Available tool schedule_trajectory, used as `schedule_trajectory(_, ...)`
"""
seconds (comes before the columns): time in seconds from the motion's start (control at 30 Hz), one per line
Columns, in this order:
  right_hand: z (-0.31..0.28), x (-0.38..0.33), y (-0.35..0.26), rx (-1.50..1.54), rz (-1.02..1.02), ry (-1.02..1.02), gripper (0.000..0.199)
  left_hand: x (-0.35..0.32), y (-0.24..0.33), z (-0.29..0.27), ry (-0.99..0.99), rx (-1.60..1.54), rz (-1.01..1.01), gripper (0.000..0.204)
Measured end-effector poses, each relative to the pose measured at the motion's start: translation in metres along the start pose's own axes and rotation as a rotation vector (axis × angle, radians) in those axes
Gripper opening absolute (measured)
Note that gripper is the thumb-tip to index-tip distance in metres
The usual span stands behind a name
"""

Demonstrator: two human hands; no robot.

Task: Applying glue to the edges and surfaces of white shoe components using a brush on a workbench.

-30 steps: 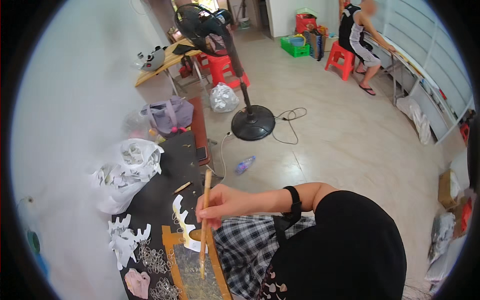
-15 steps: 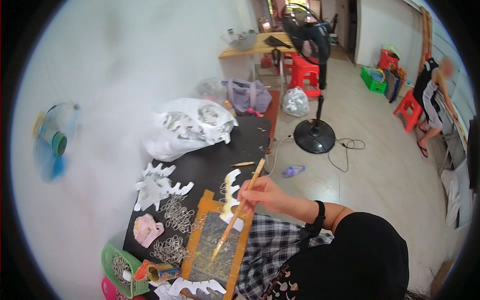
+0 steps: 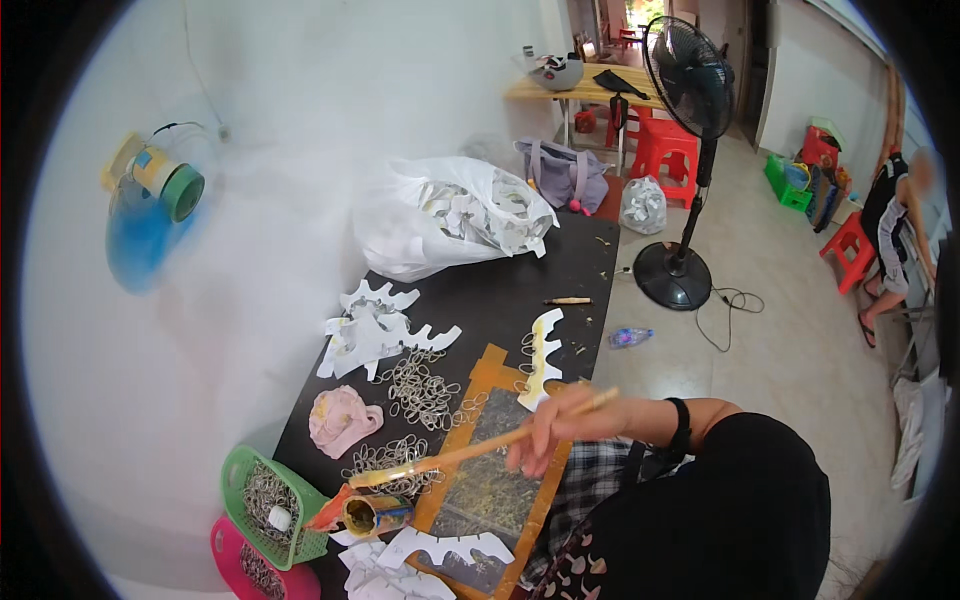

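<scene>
My right hand point(image 3: 562, 425) is closed round a long wooden stick point(image 3: 465, 453) with a yellow, sticky-looking tip. The tip hovers near the mouth of an open can point(image 3: 377, 515). Below the stick lies a dark grey board point(image 3: 490, 490) with an orange-brown taped border, smeared yellow. Across its near end rests a notched white card strip point(image 3: 455, 548). Another notched strip point(image 3: 545, 362), yellowed and with oval metal rings along one edge, sits past my hand. Loose oval metal rings point(image 3: 422, 388) are heaped left of the board. My left hand is out of view.
A green basket point(image 3: 235, 480) and a pink one point(image 3: 228, 560) hold more rings. A pink cloth point(image 3: 343, 420), white cutouts point(image 3: 375, 330) and a stuffed white bag point(image 3: 400, 225) lie on the black table. Beyond stand a floor fan point(image 3: 690, 200) and, at right, another person point(image 3: 890, 220).
My right hand has swung the stick from over the board to the left, its tip now by the can. The whole view has shifted, with the table appearing further right.
</scene>
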State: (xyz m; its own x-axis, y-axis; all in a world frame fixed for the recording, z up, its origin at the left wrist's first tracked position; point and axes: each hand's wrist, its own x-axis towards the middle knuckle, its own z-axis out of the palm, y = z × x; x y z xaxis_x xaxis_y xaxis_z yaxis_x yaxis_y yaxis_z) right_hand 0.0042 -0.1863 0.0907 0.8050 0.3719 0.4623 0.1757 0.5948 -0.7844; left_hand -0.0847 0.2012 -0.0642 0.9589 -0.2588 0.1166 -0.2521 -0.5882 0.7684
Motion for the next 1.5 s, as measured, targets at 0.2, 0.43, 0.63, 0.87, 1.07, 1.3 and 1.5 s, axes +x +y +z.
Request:
schedule_trajectory(0.2, 0.062, 0.036, 0.044, -0.57, -0.348, -0.482, 0.017, -0.021, 0.124, -0.048, 0.199, -0.076, 0.079, 0.019)
schedule_trajectory(0.43, 0.092, 0.033, 0.065, -0.76, -0.518, -0.441, 0.011, 0.042, 0.197, -0.023, 0.551, 0.13, 0.373, 0.021)
schedule_trajectory(0.63, 0.086, 0.019, 0.06, -0.54, -0.455, -0.258, 0.008, 0.048, 0.205, 0.001, 0.653, 0.284, 0.358, 0.018)
schedule_trajectory(0.87, 0.064, 0.002, 0.064, -0.449, -0.216, 0.211, 0.007, 0.066, 0.21, 0.018, 0.596, 0.241, 0.348, 0.017)
schedule_trajectory(1.07, 0.034, 0.032, 0.032, -0.57, -0.228, 0.302, 0.02, 0.042, 0.164, 0.02, 0.53, 0.187, 0.236, 0.019)
schedule_trajectory(1.3, 0.045, 0.053, 0.023, -0.806, -0.218, -0.027, 0.013, 0.04, 0.132, -0.004, 0.61, 0.053, -0.118, 0.014)
schedule_trajectory(1.5, 0.063, 0.091, 0.003, -0.789, -0.054, -0.055, 0.028, 0.042, 0.095, -0.001, 0.494, 0.21, -0.052, 0.021)
